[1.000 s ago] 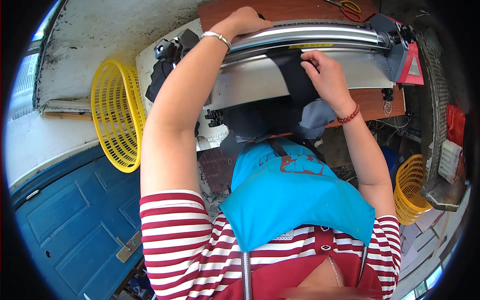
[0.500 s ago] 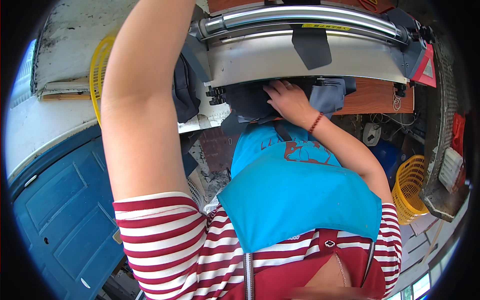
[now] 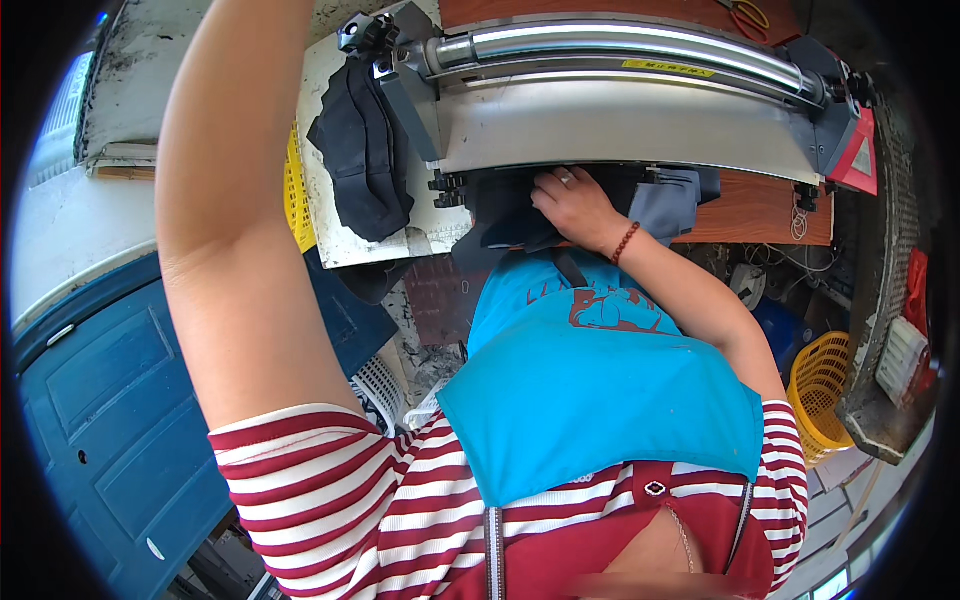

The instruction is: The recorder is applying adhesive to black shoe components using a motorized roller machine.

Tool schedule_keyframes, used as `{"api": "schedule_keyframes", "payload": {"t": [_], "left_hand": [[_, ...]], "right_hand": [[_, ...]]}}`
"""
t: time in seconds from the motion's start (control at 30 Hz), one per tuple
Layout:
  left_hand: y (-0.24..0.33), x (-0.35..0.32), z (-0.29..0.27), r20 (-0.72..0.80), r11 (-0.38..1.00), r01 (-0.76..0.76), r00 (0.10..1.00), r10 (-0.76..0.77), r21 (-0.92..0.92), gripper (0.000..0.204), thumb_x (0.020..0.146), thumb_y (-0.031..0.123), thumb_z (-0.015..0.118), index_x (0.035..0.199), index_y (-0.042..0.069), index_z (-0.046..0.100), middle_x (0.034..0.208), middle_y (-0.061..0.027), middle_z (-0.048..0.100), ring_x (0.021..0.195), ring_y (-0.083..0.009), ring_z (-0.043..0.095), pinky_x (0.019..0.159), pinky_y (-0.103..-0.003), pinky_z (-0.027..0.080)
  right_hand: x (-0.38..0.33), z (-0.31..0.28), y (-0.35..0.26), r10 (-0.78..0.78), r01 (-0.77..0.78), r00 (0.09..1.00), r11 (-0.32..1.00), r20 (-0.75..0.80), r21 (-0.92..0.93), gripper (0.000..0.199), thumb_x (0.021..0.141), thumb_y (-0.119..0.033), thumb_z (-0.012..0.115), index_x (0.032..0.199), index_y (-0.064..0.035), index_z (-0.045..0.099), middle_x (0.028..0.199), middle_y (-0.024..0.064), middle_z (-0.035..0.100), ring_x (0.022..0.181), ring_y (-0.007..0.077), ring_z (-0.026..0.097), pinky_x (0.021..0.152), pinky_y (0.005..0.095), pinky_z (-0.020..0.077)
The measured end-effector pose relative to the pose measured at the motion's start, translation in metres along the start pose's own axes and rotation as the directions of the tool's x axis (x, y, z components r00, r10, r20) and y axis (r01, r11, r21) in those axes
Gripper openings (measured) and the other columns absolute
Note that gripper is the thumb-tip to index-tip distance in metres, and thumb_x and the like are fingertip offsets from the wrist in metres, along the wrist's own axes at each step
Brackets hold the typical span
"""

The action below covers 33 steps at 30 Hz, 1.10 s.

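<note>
My right hand (image 3: pixel 580 208) lies on a pile of dark fabric pieces (image 3: pixel 505 207) at the front of a roller machine (image 3: pixel 640 122). Its fingers are curled at the edge of a dark piece, fingertips partly hidden. A ring and a red bead bracelet show on this hand and wrist. Beside it, to the right, is a grey-blue fabric piece (image 3: pixel 666 208). My left arm reaches up past the top edge on the machine's left side, so the left hand is out of the picture. Another stack of dark pieces (image 3: pixel 365 160) lies left of the machine.
Orange-handled scissors (image 3: pixel 748 18) lie behind the machine on the reddish wooden table (image 3: pixel 765 205). A yellow basket (image 3: pixel 822 385) stands at the lower right, and another yellow basket (image 3: pixel 298 195) shows behind my left arm. Blue cabinet doors (image 3: pixel 120 400) are at the left.
The dark piece that lay on the machine's metal slope no longer shows there. My left arm has swung left, uncovering the side stack. The fingers of my right hand have curled more.
</note>
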<state>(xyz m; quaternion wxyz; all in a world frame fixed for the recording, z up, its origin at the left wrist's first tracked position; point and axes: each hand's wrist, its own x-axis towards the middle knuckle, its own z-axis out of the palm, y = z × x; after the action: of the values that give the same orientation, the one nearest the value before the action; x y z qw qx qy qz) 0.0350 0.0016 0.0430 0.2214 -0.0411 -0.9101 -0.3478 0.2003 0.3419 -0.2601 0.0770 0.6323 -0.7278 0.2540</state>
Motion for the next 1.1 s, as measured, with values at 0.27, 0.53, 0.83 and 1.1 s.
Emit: {"api": "schedule_keyframes", "payload": {"t": [0.27, 0.53, 0.83, 1.1], "left_hand": [[-0.017, -0.088, 0.141, 0.280, 0.907, -0.088, 0.959, -0.033, 0.411, 0.018, 0.081, 0.007, 0.061, 0.086, 0.003, 0.078, 0.096, -0.0237, 0.072, 0.094, -0.0424, 0.068, 0.084, -0.051, 0.054], [-0.018, -0.102, 0.172, 0.566, 0.922, 0.279, 0.729, -0.384, 0.267, 0.045, 0.091, 0.042, 0.061, 0.091, 0.000, 0.078, 0.092, -0.0207, 0.074, 0.083, -0.0318, 0.069, 0.083, -0.042, 0.051], [-0.045, -0.076, 0.182, 0.533, 0.781, 0.584, 0.599, -0.598, 0.221, 0.039, 0.090, 0.025, 0.073, 0.113, -0.007, 0.074, 0.115, -0.0234, 0.073, 0.102, -0.0327, 0.069, 0.088, -0.041, 0.053], [-0.051, -0.084, 0.190, 0.535, 0.870, 0.457, 0.695, -0.480, 0.187, 0.029, 0.077, 0.016, 0.076, 0.099, -0.004, 0.077, 0.091, -0.0218, 0.075, 0.085, -0.0307, 0.071, 0.076, -0.042, 0.055]], "right_hand": [[0.011, -0.145, 0.012, 0.695, -0.622, 0.695, 0.453, 0.184, 0.638, 0.009, 0.094, -0.011, 0.069, 0.097, -0.0035, 0.066, 0.068, 0.0036, 0.064, 0.062, 0.0144, 0.060, 0.058, 0.0287, 0.0455], [0.031, -0.149, 0.062, 0.784, -0.697, 0.606, 0.443, 0.134, 0.564, 0.011, 0.095, -0.011, 0.068, 0.101, -0.0027, 0.064, 0.066, 0.0018, 0.063, 0.063, 0.0122, 0.059, 0.059, 0.0291, 0.0459], [0.023, -0.153, 0.051, 0.565, -0.587, 0.806, 0.801, -0.178, -0.115, 0.012, 0.090, -0.019, 0.073, 0.099, -0.0129, 0.067, 0.089, 0.0033, 0.068, 0.074, 0.0271, 0.069, 0.061, 0.0379, 0.0534], [0.016, -0.137, 0.024, 0.441, -0.437, 0.843, 0.895, -0.308, 0.086, 0.011, 0.086, -0.009, 0.076, 0.095, -0.0110, 0.069, 0.087, 0.0037, 0.068, 0.069, 0.0238, 0.068, 0.058, 0.0338, 0.0525]]}}
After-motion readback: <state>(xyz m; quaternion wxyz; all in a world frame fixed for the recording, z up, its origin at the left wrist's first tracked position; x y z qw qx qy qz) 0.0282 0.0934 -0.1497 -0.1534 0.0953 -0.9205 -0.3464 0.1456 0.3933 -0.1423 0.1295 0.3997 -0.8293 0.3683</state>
